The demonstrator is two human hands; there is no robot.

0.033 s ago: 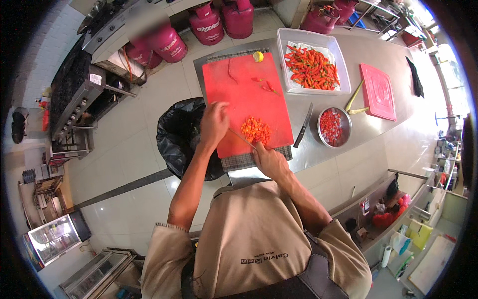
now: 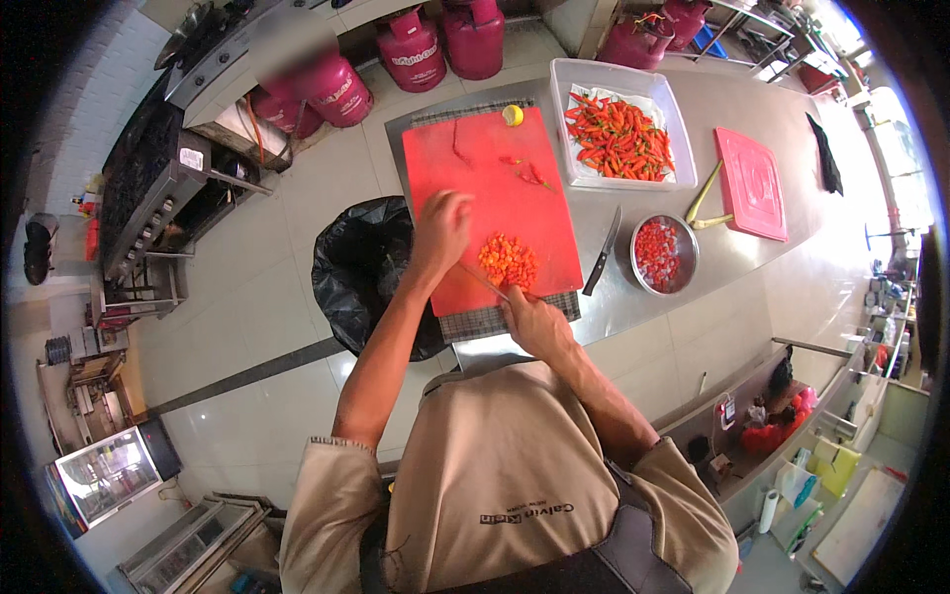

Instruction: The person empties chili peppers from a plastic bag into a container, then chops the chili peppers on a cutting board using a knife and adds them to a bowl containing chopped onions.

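Observation:
My right hand (image 2: 537, 323) is closed round the handle of a knife at the near edge of the red cutting board (image 2: 435, 148). The thin knife blade (image 2: 482, 278) points to the far left, low over the board. Right beside the blade lies a heap of chopped orange-red chilies (image 2: 508, 260). My left hand (image 2: 442, 230) is over the board's left edge, left of the heap; its fingers are blurred, so whether they hold anything is unclear. A few whole chilies (image 2: 535, 176) and a cut lemon piece (image 2: 512, 116) lie toward the board's far end.
Right of the board are a white tub (image 2: 685, 163) of whole red chilies, a second knife (image 2: 603, 250), a metal bowl (image 2: 695, 262) with chopped chilies, green stalks (image 2: 706, 198) and a red lid (image 2: 752, 183). A bin lined with a black bag (image 2: 341, 238) stands left. Pink gas cylinders (image 2: 411, 51) stand beyond.
My left hand has moved slightly away from me and to the right over the board. The right hand with the knife is nearly still.

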